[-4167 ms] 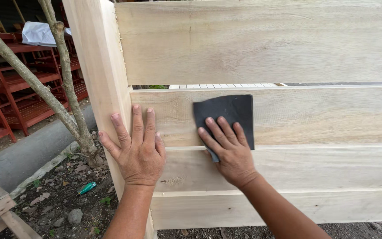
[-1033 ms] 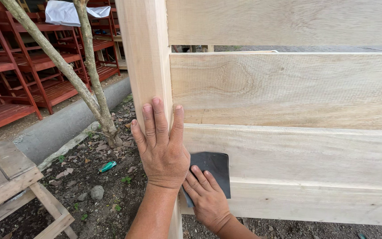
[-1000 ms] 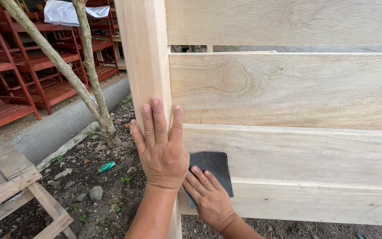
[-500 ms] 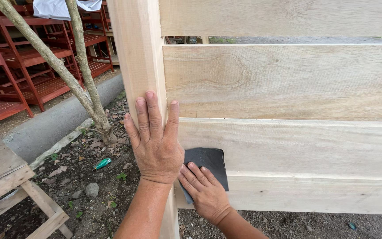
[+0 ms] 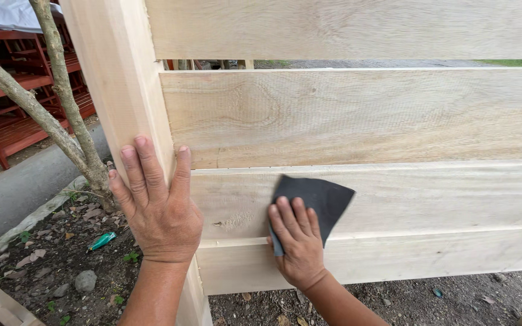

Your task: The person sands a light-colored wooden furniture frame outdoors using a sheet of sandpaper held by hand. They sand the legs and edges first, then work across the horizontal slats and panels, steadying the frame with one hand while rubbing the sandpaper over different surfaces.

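Head view looks down a pale, unfinished wooden panel made of horizontal boards fixed to an upright post [image 5: 122, 90]. Sanding is the step in hand. The right hand [image 5: 297, 244] lies flat, fingers spread and pressing a dark sheet of sandpaper [image 5: 318, 202] against the third board [image 5: 424, 196] from the top; the sheet shows above and to the right of the fingers, one corner pointing out to the right. It is not gripped in a fist, only pinned under the fingers and palm, with the thumb, as far as I can tell, tucked behind the sheet's left edge.

The left hand [image 5: 158, 211] holds nothing. It rests open on the post, fingers pointing up, the forefinger lying along the post's edge where the boards meet it, apparently steadying the panel. The two hands are near each other but apart, the right one lower and to the right of the left.

Just left of the right hand's fingers there is a small rough patch on the board, near a tiny knot. By my judgement the next stroke calls for even, flat pressure along the grain, either leftward over that patch or rightward along the rest of the board, with the left hand bracing.

Below and left of the left hand lies bare ground with stones, a thin tree trunk [image 5: 61, 108] and red metal racks [image 5: 7, 90] beyond.
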Tool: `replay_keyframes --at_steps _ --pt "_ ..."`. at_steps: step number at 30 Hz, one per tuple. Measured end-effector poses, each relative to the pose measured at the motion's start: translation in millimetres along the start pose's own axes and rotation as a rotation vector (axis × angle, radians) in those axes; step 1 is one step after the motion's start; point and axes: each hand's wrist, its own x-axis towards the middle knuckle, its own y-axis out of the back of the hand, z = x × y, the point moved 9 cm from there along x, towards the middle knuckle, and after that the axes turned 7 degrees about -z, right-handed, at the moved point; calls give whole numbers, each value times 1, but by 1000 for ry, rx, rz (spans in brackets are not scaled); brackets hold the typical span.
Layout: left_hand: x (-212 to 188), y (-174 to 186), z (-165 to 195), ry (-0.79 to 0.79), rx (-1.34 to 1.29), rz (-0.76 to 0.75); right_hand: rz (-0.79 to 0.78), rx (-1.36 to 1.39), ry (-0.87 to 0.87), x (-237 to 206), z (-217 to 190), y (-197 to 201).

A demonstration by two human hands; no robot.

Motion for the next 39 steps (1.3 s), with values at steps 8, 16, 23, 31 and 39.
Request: replay_keyframes --at_steps 8,16,23,31,39 --pt "-1 -3 3 2 -8 -19 144 -119 -334 -21 194 104" --pt "-7 -12 14 57 165 -52 267 -29 -576 13 143 84" --pt "-12 -18 11 28 204 -37 -68 -172 -121 -10 130 61" --pt "-1 -31 56 -81 102 -111 369 59 -649 -23 182 104" --pt "3 -75 81 -275 -222 -95 -272 -149 132 -50 61 6"
